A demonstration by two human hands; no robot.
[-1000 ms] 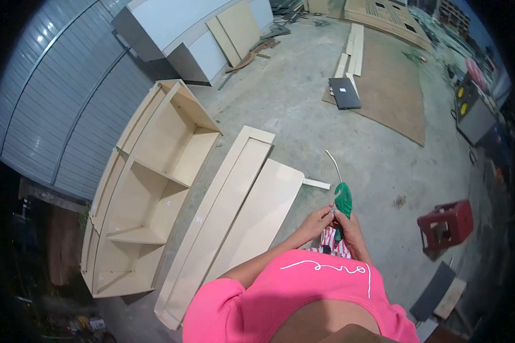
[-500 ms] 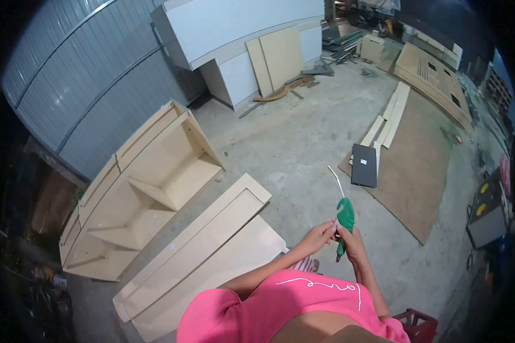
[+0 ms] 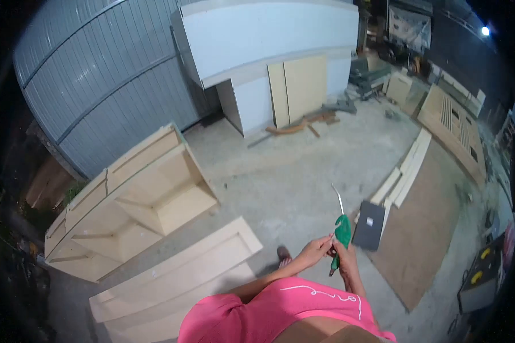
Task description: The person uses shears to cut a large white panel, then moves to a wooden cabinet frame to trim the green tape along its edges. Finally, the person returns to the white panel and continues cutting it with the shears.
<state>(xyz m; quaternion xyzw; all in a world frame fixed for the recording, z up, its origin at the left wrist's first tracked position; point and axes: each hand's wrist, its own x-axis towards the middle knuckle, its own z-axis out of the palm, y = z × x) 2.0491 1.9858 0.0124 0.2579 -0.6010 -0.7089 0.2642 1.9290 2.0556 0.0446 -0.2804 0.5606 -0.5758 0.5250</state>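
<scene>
A green air blow gun [image 3: 343, 230] with a long, thin, bent silver nozzle points away from me, in front of my pink shirt. My right hand [image 3: 345, 260] is wrapped round its handle, whose lower end shows below the fingers. At the gun's left side, my left hand [image 3: 316, 250] has its fingertips pinched together close to the trigger. What those fingertips pinch is too small to make out.
Pale wooden panels [image 3: 177, 274] lie on the floor at left, beside an open cabinet carcass [image 3: 180, 208]. To the right are a dark flat box [image 3: 369, 226], pale strips [image 3: 409, 171] and a brown sheet [image 3: 423, 240]. A large white cabinet [image 3: 269, 40] stands ahead.
The view has tilted up and shifted, so the floor things sit lower. A foot now shows beside my left forearm. Both hands stay at the blow gun in much the same pose.
</scene>
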